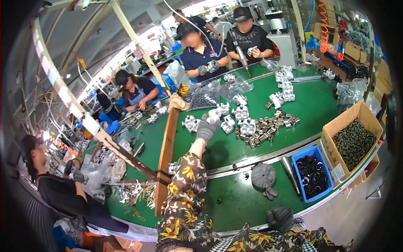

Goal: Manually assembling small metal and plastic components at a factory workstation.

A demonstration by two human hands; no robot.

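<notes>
Head view, looking down at a green work table [235,197].

Left hand [206,128]: grey knit glove, arm in a floral sleeve stretched far forward across the table. The fingers curl over a white-silver metal fitting [215,114] at the near edge of a group of like fittings [241,113]. The hand is closed around the fitting from above; the fingertips are hidden behind the part.

Right hand [280,218]: dark glove, resting low at the near table edge, well apart from the left hand. Fingers look curled in; whether anything is held I cannot tell.

Surroundings:
- Pile of small silvery cylindrical sleeves [266,126] just right of the fittings, between the reaching hand and the boxes.
- More white fittings [284,84] farther back, toward the co-workers.
- Spare grey glove [263,178] lying on the table between the two hands.
- Metal rail [260,157] running across the table, under the outstretched arm.
- Blue bin [312,174] of black rings at right; beside it a cardboard box [352,140] full of dark small parts.
- Clear plastic bags [210,96] behind the fittings, with dark parts inside.
- Wooden divider [166,155] on the left, separating this table from the next bench.

People: two seated across the table [201,54], gloved hands on parts; others to the left at the neighbouring bench.
</notes>
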